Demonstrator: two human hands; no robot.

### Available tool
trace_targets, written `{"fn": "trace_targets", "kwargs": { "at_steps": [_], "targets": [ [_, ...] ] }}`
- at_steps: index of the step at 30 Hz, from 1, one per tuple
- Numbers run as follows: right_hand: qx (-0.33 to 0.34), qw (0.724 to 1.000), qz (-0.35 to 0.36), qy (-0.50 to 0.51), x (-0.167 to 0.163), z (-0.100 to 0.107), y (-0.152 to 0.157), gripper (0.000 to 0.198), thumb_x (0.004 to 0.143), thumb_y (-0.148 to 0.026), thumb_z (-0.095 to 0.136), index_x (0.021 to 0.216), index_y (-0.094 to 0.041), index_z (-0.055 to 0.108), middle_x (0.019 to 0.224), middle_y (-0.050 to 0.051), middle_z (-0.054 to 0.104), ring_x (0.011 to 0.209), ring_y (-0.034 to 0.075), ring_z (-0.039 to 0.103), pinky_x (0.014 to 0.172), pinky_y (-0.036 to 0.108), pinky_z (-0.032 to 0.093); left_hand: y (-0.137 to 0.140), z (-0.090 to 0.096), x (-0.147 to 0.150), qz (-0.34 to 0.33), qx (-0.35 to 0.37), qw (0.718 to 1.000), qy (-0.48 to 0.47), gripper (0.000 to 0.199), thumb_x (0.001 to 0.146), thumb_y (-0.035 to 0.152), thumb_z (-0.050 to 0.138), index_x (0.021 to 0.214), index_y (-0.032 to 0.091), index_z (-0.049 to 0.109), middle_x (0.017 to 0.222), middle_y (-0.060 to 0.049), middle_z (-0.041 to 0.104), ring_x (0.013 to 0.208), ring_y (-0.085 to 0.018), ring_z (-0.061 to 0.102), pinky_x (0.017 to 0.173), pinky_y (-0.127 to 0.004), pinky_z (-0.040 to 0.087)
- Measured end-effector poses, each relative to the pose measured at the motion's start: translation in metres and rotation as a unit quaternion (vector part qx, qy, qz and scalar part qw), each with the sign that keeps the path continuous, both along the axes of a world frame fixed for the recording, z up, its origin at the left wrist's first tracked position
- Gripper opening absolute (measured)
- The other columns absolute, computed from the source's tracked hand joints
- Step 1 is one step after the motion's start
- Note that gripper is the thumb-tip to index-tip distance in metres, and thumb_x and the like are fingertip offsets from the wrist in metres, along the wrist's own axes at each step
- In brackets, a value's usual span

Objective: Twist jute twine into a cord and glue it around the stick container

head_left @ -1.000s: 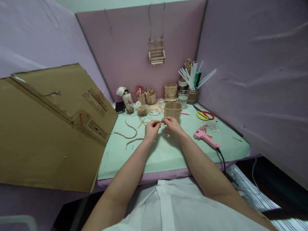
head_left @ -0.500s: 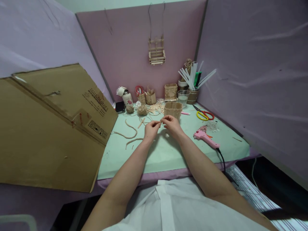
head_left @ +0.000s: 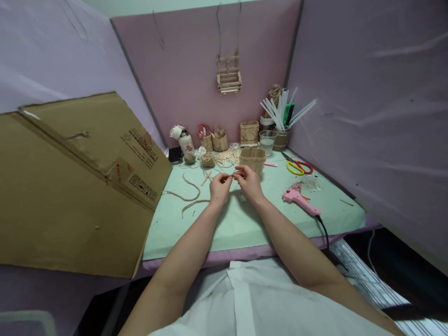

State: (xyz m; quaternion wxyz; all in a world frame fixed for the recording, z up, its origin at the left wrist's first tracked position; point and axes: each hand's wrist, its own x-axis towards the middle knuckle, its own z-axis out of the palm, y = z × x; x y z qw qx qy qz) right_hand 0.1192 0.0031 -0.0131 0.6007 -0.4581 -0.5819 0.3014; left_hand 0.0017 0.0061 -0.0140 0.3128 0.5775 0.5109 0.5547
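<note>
The basket [head_left: 254, 163] looks rough wood, the glue gun [head_left: 301, 202] smooth plastic.

Dim, diffuse light leaves soft shadows on the table [head_left: 168, 226]; edges stretch.

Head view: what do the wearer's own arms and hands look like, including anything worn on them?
The left hand and right hand are ungloved, with no watch or bracelet showing; they are too small to rule out rings. The arms are bare as far as they show, with no sleeve in view. A plain white garment is worn, a vertical strip running down its front.
</note>
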Motion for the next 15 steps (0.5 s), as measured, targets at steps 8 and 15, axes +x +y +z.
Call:
{"fn": "trace_targets", "kwargs": {
  "at_steps": [8,15],
  "targets": [
    [0.018,0.999,-0.029,-0.027,-0.0003,-0.0030,0.0008,0.024,0.076,-0.027,0.059,0.099,-0.020,0.061,0.089,0.008,0.072,0.084,0.022,0.067,0.078,0.037,0.050,-0.0008,0.0018,0.0019,0.012,0.019,0.999,0.024,0.007,0.070,0.021,0.061,0.070,0.016,0.065,0.070,-0.002,0.064,0.065,-0.013,0.054,0.067,-0.025,0.043],
    [0.020,0.998,-0.038,-0.042,-0.0012,-0.0023,-0.0005,0.021,0.077,-0.026,0.058,0.097,-0.020,0.062,0.086,0.007,0.072,0.084,0.022,0.067,0.080,0.037,0.050,-0.0015,0.0019,0.0026,0.004,0.017,1.000,0.012,0.008,0.070,0.022,0.060,0.067,0.016,0.064,0.067,-0.001,0.063,0.064,-0.013,0.053,0.065,-0.025,0.041]
  ]
}}
